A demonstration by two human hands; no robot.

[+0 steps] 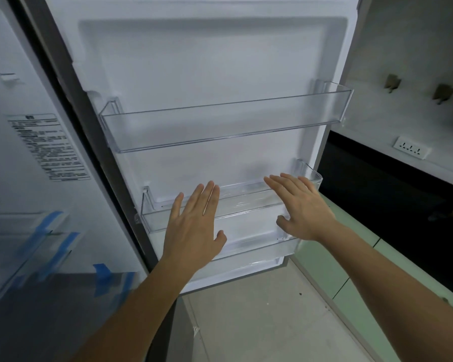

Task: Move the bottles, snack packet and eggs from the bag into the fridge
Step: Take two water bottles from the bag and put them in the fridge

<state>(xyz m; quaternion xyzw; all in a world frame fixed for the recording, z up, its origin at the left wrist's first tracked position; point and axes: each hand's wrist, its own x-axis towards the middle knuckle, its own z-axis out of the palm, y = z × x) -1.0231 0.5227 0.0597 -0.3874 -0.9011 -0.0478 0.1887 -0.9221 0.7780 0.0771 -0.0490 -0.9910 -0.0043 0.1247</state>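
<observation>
In front of the open fridge door [207, 74], two bare hands are held up with palms toward it. Their fingers are straight and slightly spread, and they hold nothing. The left hand [191, 231] is before the left half of the door's lower bin [246, 202]. The right hand [304, 207] is before that bin's right end, thumb hanging down. The hands are apart, with a stretch of bin showing between them. Whether either hand touches the plastic cannot be told.

The hands and forearms hide parts of the lower bin and of a third bin [259, 259] beneath it, near the door's bottom edge. The door's top is cut off by the frame. Left of the door, the inside of the fridge [11, 126] is blurred. Clear shelves [24, 246] there carry strips of blue tape [104, 278], and their outlines are hard to make out.

A white label [49, 147] on the inner wall left of the door holds lines of small print, too small to read.

The clear upper bin [220, 129] spans the door's width. The door's free right edge stands close to a dark counter [377, 178] and green cabinets [324, 265]. Right of the door, a white socket [411, 151] sits on the wall above the counter, and two hooks [391, 83] hang higher up. Below the door's bottom edge lies pale floor [259, 322].
</observation>
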